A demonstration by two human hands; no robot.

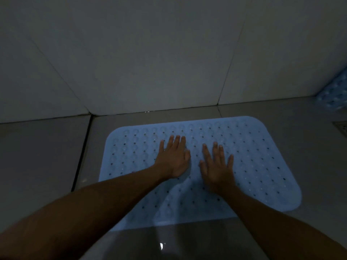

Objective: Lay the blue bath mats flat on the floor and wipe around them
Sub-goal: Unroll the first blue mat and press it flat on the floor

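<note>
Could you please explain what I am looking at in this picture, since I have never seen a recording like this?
There is no machine here. A person wears a camera on the head, looking forward and down, so the two bare arms reaching in are their own. A blue mat with rows of small holes lies flat on the tiled floor, near the wall. The left hand and right hand rest on the mat's middle, side by side, with fingers straight; neither holds anything. At the right edge, part of a second mat shows in the corner, and below it a floor drain. The light is dim.
</note>
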